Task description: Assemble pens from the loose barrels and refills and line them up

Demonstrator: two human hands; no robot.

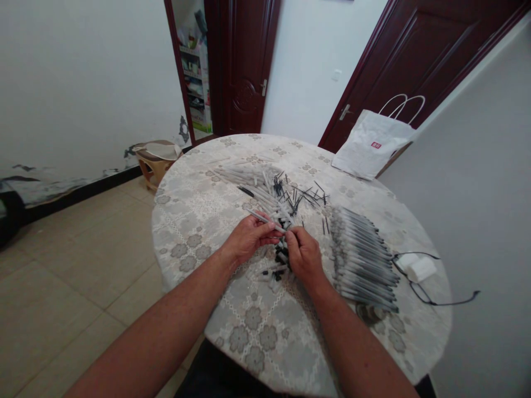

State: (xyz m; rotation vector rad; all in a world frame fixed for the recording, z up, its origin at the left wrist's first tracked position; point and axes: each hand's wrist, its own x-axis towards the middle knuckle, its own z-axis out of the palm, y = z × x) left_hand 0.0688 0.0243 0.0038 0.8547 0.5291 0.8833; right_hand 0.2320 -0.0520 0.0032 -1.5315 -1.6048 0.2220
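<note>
My left hand [248, 239] is closed around a slim white pen barrel [259, 216], which slants across the fingers. At the barrel's near right end, my right hand [306, 255] pinches with thumb and fingers; any small part inside that pinch is hidden. Just beyond the hands lies a loose heap of white pen barrels [249, 176]. Thin dark sticks like refills [309, 196] are scattered to its right. Small black and clear pieces [280, 260] lie below and between my hands. Right of my right hand is a stack of pens [365, 257], laid side by side in rows.
A patterned cloth covers the round table [191, 221]. Eyeglasses [427, 303] and a white roll [421, 269] lie at the right edge. A white paper bag [371, 143] stands at the back right. Beyond the table's left edge is a stool [154, 157].
</note>
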